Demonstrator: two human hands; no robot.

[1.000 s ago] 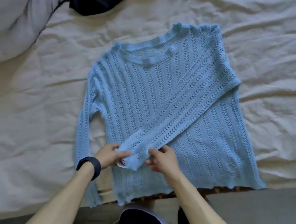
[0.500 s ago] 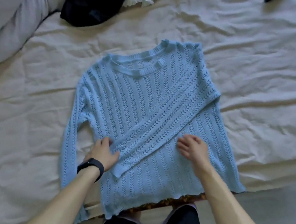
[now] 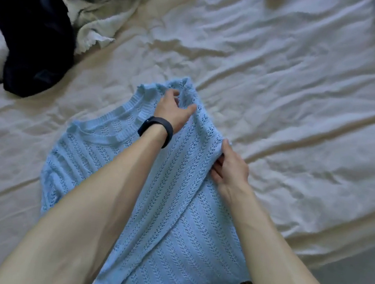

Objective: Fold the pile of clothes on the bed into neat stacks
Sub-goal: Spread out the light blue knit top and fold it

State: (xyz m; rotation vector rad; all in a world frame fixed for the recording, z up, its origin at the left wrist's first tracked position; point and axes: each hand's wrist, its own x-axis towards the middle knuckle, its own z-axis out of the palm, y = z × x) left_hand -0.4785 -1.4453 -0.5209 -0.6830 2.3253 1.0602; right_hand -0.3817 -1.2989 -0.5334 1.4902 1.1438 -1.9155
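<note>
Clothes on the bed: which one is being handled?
The light blue knit sweater, held by the left hand and right hand. The dark navy garment and white garment lie untouched.

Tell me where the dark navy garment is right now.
In the head view the navy garment lies crumpled at the upper left of the bed, touching the white cloth, up and left of the blue sweater.

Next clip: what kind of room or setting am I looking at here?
Most likely a bedroom: a creased cream bedsheet fills the view, dark clothes lie heaped at far left, and a light blue knit sweater is spread out for folding.
</note>
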